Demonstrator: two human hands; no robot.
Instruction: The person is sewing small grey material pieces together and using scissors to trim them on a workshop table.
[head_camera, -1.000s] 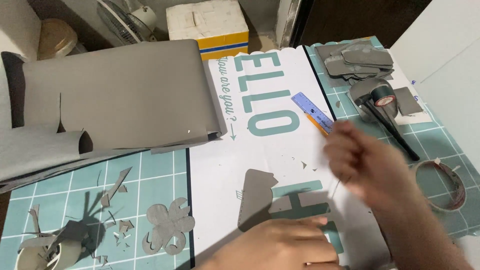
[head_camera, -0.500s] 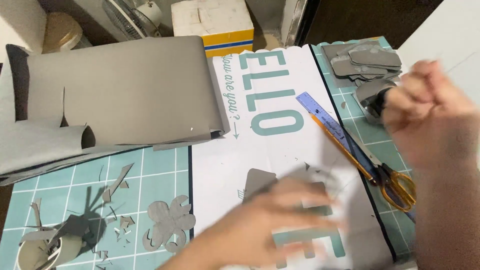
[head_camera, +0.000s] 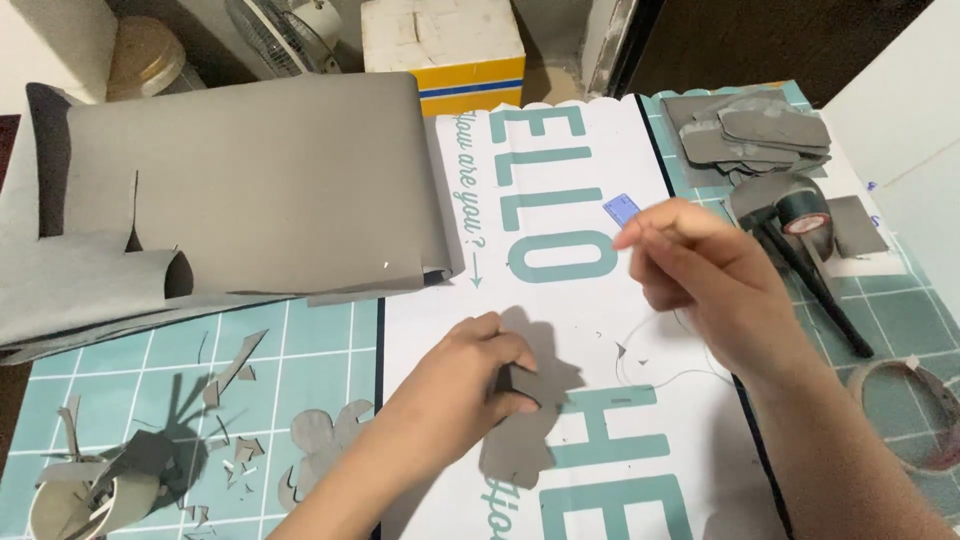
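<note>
Since 0.5 s ago the right hand (head_camera: 715, 290) has swung in from the right edge, its grip pinching a small blue blade (head_camera: 621, 209). Left hand (head_camera: 470, 375) clamps the grey foam cut-out (head_camera: 530, 420) onto the white lettered sheet (head_camera: 600, 330), below-left of the blade and nearer the left hand.

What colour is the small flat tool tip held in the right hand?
Light blue-violet small flat tool tip, seen in the head view.

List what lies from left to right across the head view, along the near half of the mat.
Roll of tape → grey flower cutout → left hand pinching a grey cut piece → right hand → tape ring.
</note>
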